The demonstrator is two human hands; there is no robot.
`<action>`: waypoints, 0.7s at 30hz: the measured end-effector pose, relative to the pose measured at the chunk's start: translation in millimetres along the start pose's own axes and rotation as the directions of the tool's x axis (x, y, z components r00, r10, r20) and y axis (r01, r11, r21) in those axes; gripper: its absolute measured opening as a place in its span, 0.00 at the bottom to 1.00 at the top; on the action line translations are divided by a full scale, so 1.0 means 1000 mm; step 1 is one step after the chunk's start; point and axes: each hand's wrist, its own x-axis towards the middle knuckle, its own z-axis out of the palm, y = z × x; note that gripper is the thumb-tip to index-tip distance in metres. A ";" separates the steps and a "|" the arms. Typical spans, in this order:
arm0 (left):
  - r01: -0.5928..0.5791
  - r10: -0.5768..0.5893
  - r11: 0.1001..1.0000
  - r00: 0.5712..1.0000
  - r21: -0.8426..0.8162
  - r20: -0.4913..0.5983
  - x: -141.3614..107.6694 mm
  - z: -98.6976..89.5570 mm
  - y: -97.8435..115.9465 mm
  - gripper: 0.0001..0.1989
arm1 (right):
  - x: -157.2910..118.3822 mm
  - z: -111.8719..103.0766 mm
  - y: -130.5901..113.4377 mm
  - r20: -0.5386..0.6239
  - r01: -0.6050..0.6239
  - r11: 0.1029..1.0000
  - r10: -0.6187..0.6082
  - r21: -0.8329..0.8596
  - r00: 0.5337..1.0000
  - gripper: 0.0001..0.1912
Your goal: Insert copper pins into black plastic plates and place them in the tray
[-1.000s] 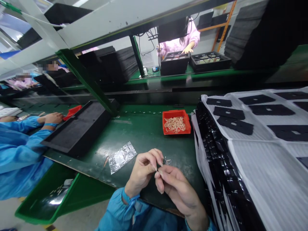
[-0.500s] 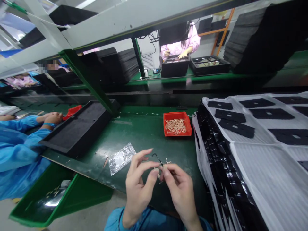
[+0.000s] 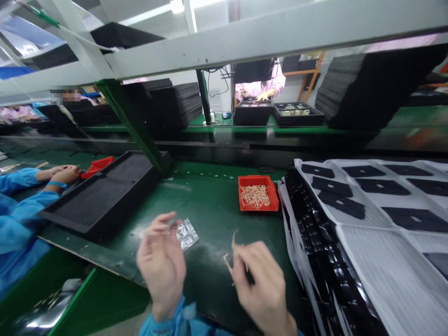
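My right hand point(image 3: 261, 282) is low over the green bench top, its fingers closed in a pinch. A thin pale strip point(image 3: 234, 239) rises from its fingertips, blurred. Another small pale piece point(image 3: 227, 263) lies just left of these fingers, partly hidden by them. To the left, my left hand point(image 3: 161, 263) is raised with its palm side turned inward and fingers loosely bent. Motion smears it, so whether it holds anything is unclear. Behind its fingertips lies a clear plastic bag point(image 3: 188, 233), partly covered. The slim black bent part is not visible.
A red bin point(image 3: 259, 206) of thin beige strips stands ahead. White sheeting point(image 3: 381, 252) with flat black pieces covers a stack on the right. At left are a black foam tray point(image 3: 105, 186), a co-worker's blue sleeves point(image 3: 24, 205) and a green crate point(image 3: 87, 298).
My hands have parted: the left has swung left toward the plastic bag, while the right stays near the small pieces. The black part between them has gone from sight. The view has tilted upward.
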 end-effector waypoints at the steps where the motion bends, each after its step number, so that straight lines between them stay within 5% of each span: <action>1: -0.079 0.077 0.996 0.995 -0.034 -0.060 0.012 0.000 0.002 0.11 | 0.013 -0.002 0.006 -0.031 -0.186 0.982 0.186 -0.020 0.982 0.09; 5: -0.280 0.276 0.957 0.959 -0.082 -0.058 0.036 0.008 0.008 0.34 | 0.044 -0.005 0.024 -0.071 -0.450 0.892 0.447 -0.032 0.891 0.18; 9: -0.475 0.478 0.878 0.869 -0.056 0.128 0.025 0.018 -0.001 0.53 | 0.012 0.002 0.009 0.237 -0.566 0.808 0.525 0.163 0.817 0.31; 11: -0.532 0.522 0.846 0.823 -0.016 0.224 0.016 0.021 -0.006 0.53 | -0.009 0.004 -0.005 0.538 -0.721 0.535 0.486 0.440 0.689 0.41; 13: -0.546 0.518 0.838 0.807 0.023 0.282 0.008 0.024 -0.008 0.52 | -0.020 0.005 -0.018 0.681 -0.782 0.270 0.387 0.561 0.622 0.44; 17: -0.560 0.498 0.824 0.785 0.080 0.368 -0.005 0.025 -0.008 0.50 | -0.019 -0.001 -0.031 0.666 -0.734 0.073 0.369 0.675 0.649 0.31; 19: -0.556 0.472 0.827 0.768 0.085 0.432 -0.010 0.020 -0.007 0.52 | -0.017 -0.004 -0.030 0.634 -0.715 0.085 0.399 0.694 0.662 0.28; 21: -0.482 0.391 0.871 0.798 0.097 0.458 -0.009 0.015 -0.003 0.49 | -0.017 -0.003 -0.023 0.571 -0.690 0.150 0.453 0.708 0.684 0.28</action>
